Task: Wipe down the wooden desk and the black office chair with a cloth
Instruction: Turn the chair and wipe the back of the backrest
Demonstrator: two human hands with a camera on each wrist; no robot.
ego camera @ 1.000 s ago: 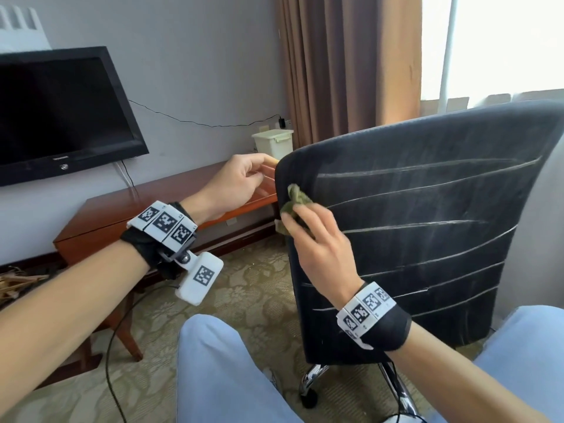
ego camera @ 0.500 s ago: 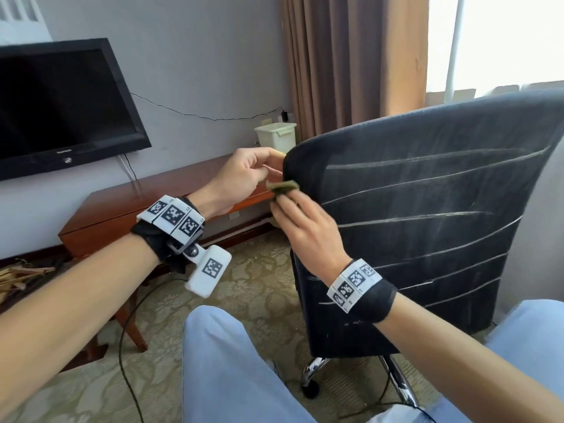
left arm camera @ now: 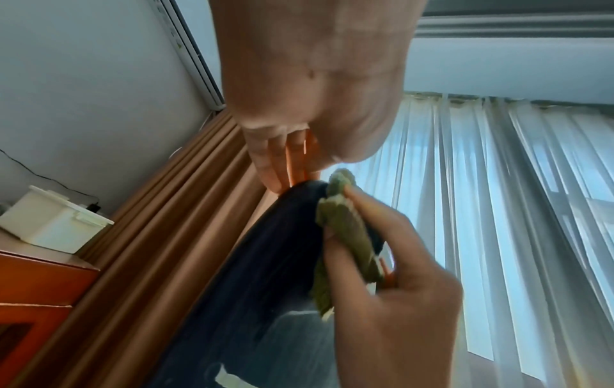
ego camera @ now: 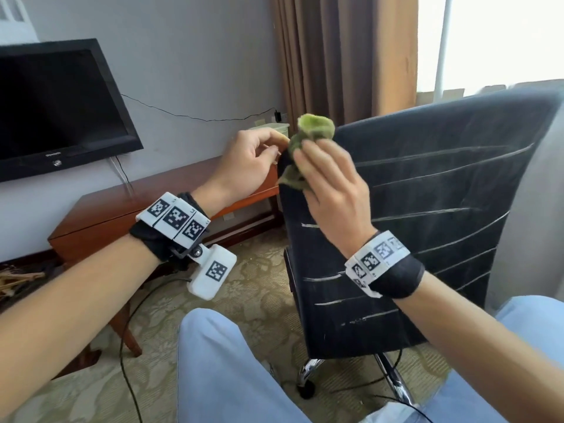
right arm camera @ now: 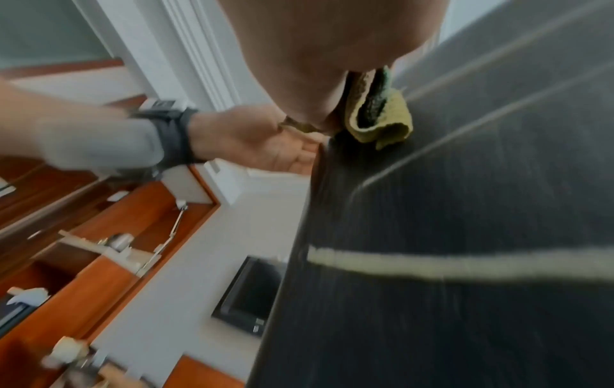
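The black office chair point(ego camera: 427, 224) fills the right of the head view, its back with pale stitch lines turned toward me. My right hand point(ego camera: 329, 178) grips a bunched green cloth point(ego camera: 314, 129) and presses it on the back's upper left corner. The wrist views show the same cloth point(left arm camera: 345, 236) point(right arm camera: 378, 118) folded over the dark edge of the chair point(left arm camera: 265, 262). My left hand point(ego camera: 253, 160) is just left of the cloth, its fingers point(left arm camera: 282, 168) curled round that corner's edge. The wooden desk point(ego camera: 122, 215) stands along the wall behind, at the left.
A black TV point(ego camera: 55, 108) hangs on the wall above the desk, and a white lidded box point(left arm camera: 53, 223) sits at the desk's far end. Brown curtains point(ego camera: 345, 56) hang behind the chair. A cable point(ego camera: 128, 346) trails over the carpet near my knees point(ego camera: 229, 361).
My right hand has slid the cloth up the chair's left edge to the top corner, where it now bunches above the rim. My left hand has kept its hold at the edge.
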